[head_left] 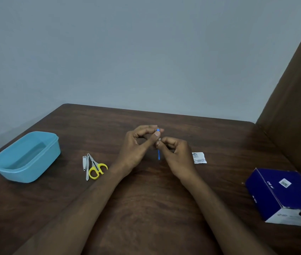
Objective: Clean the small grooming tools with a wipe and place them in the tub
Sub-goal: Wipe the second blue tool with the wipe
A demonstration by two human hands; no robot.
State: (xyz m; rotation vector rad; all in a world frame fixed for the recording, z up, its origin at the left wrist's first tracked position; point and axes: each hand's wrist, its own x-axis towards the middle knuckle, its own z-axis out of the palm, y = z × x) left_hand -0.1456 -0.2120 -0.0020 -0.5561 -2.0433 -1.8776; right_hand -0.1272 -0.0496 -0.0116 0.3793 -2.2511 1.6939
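Note:
Above the middle of the brown table, my left hand (138, 144) pinches the top end of a thin blue stick-like tool (158, 154) between thumb and fingers. My right hand (175, 153) pinches the same tool lower down, with a bit of white wipe (159, 139) just showing at its fingertips. The tool's lower end hangs free below both hands. A light blue tub (26, 157) stands open at the table's left. Between tub and hands lie a silver nail clipper (84, 163), a silver file-like tool (87, 170) and yellow-handled scissors (96, 167).
A torn white wipe sachet (199, 157) lies just right of my right hand. A dark blue box (283, 196) sits at the right edge. A brown upholstered wall (296, 92) rises at the right; a grey wall stands behind the table.

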